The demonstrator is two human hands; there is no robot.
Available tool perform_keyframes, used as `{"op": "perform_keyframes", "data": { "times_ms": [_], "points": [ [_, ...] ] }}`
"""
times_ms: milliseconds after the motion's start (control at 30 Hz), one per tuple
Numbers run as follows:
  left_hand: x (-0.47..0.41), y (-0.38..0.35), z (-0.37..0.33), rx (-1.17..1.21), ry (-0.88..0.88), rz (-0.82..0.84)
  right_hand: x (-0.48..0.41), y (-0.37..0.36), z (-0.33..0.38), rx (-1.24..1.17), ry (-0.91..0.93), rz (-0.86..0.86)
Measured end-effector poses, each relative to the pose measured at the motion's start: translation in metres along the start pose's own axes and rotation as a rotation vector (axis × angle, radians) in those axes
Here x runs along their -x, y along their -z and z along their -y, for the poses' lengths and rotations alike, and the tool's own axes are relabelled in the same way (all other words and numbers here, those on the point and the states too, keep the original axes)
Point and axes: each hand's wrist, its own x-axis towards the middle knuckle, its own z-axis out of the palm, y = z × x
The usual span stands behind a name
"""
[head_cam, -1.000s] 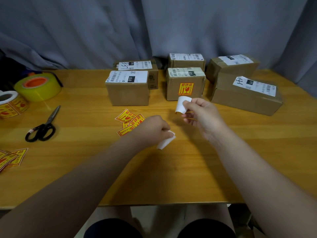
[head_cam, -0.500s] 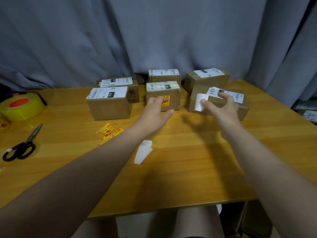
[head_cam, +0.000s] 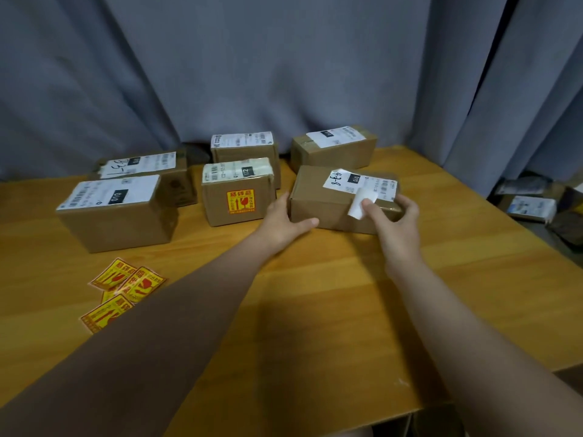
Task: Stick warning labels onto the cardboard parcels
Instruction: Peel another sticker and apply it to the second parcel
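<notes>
A wide cardboard parcel [head_cam: 321, 203] with a white shipping slip lies at the right of the wooden table [head_cam: 315, 310]. My left hand [head_cam: 280, 219] holds its left front corner, thumb along the front face. My right hand [head_cam: 394, 222] pinches a warning label [head_cam: 362, 203], white back towards me, against the parcel's top front edge, with its fingers round the right end. The middle parcel [head_cam: 220, 212] bears a yellow and red warning sticker [head_cam: 240, 201] on its front. Several loose warning labels [head_cam: 126, 285] lie left of my left arm.
Other parcels stand at the left front [head_cam: 116, 222], left back [head_cam: 176, 187], middle back [head_cam: 243, 149] and right back [head_cam: 334, 152]. A grey curtain [head_cam: 284, 74] hangs behind the table. More packages [head_cam: 530, 208] lie on the floor beyond the table's right edge.
My left hand dropped a white backing strip on the table. Both hands then reached forward and right to the wide parcel, the right one carrying the label. The view swung right.
</notes>
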Motion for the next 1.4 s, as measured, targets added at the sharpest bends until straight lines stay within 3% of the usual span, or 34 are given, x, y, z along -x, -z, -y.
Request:
{"op": "perform_keyframes", "data": {
  "times_ms": [233, 533, 667, 767, 967, 1167, 1400],
  "points": [
    [0.054, 0.026, -0.007, -0.355, -0.277, -0.283, 0.049, -0.017, 0.035, -0.163, -0.010, -0.005],
    [0.092, 0.100, 0.013, -0.654, -0.485, -0.345, 0.078, -0.034, 0.078, -0.163, -0.014, 0.132],
    [0.095, 0.115, 0.015, -0.622, -0.470, -0.239, 0.085, -0.049, 0.090, -0.109, 0.217, 0.117],
    [0.094, 0.122, 0.013, -0.764, -0.519, -0.189, 0.092, -0.058, 0.099, -0.087, 0.340, 0.181],
    [0.091, 0.135, 0.009, -0.912, -0.533, -0.148, 0.091, -0.063, 0.095, -0.277, 0.200, 0.283],
    [0.099, 0.128, 0.016, -0.862, -0.615, -0.118, 0.100, -0.074, 0.086, -0.151, 0.355, 0.388],
    [0.095, 0.098, 0.057, -1.085, -0.709, -0.008, 0.102, -0.071, 0.069, 0.095, 0.608, 0.380]
  ]
}}
